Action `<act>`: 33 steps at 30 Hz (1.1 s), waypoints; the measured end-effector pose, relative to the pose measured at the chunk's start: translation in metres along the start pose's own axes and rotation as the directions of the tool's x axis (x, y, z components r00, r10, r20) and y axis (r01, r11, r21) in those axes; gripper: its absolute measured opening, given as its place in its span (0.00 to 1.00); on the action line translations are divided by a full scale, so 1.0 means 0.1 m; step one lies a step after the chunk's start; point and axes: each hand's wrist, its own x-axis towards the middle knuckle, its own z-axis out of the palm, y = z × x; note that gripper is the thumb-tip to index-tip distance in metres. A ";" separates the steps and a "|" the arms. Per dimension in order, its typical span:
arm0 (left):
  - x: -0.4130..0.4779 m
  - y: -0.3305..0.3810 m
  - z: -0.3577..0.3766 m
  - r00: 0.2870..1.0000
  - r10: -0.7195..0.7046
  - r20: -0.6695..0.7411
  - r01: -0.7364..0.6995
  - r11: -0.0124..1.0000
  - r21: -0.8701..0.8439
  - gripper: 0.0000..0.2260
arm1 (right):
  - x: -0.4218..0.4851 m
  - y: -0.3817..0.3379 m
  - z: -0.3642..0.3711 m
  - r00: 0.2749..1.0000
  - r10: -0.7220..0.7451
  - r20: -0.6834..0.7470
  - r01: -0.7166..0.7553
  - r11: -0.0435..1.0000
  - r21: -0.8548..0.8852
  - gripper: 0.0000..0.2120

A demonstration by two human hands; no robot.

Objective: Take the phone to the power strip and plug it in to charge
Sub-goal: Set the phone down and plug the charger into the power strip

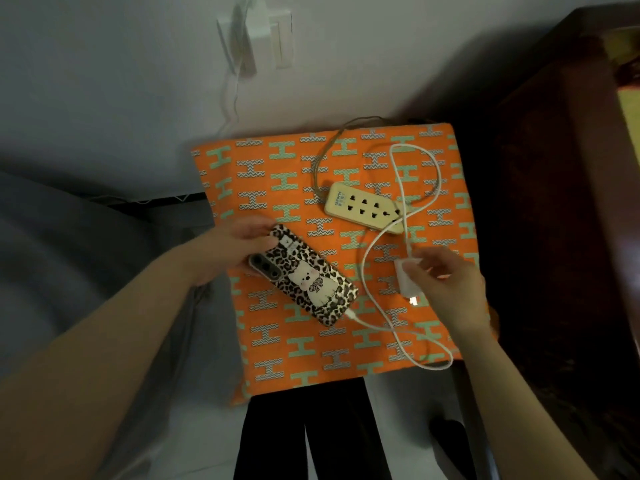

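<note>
A phone [304, 275] in a leopard-print case with a white cat figure lies face down on the orange patterned cloth [270, 344]. My left hand [239, 244] grips its upper end by the camera. A white cable [377, 327] runs from the phone's lower end, loops over the cloth and ends at a white charger plug [408, 282]. My right hand [450, 285] pinches that plug, its metal prongs pointing toward me. The cream power strip [363, 207] lies farther back, a hand's width beyond the plug, its sockets empty.
The power strip's brown cord [322, 157] goes off the cloth's back edge toward a wall outlet [256, 39] with plugs in it. Dark wooden furniture [554, 202] stands at the right. Grey bedding [69, 254] is at the left. My dark trouser legs [311, 434] are below.
</note>
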 end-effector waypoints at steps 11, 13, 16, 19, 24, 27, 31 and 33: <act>0.45 0.29 0.17 0.954 0.297 0.033 -0.153 0.392 0.907 0.10 | 0.20 0.30 0.15 0.997 0.014 0.075 0.012 0.941 -0.338 0.37; 0.43 0.29 0.18 0.942 0.337 0.003 -0.113 0.305 0.946 0.12 | 0.22 0.26 0.11 0.993 0.059 0.106 -0.022 0.946 -0.325 0.34; 0.41 0.32 0.21 0.873 0.485 -0.055 -0.128 0.337 0.933 0.11 | 0.24 0.19 -0.05 0.947 0.199 0.252 -0.247 0.952 0.179 0.17; 0.47 0.45 0.33 0.771 0.632 -0.079 -0.264 0.429 0.864 0.17 | 0.23 0.10 -0.25 0.890 0.107 0.443 -0.392 0.674 0.625 0.11; 0.75 0.60 0.54 0.819 0.572 0.039 -0.307 0.380 0.873 0.34 | 0.42 -0.22 -0.31 0.944 -0.068 0.323 -0.195 0.676 0.711 0.19; 0.86 0.58 0.58 0.819 0.573 -0.004 -0.245 0.357 0.901 0.31 | 0.62 -0.41 -0.21 0.983 -0.149 0.108 0.086 0.891 0.445 0.13; 0.91 0.61 0.55 0.821 0.570 -0.009 -0.268 0.400 0.876 0.30 | 0.79 -0.44 -0.06 0.913 -0.402 0.071 0.401 0.916 0.028 0.17; 0.92 0.62 0.54 0.827 0.562 -0.006 -0.269 0.405 0.874 0.30 | 0.82 -0.44 0.00 0.898 -0.434 0.079 0.437 0.899 -0.026 0.16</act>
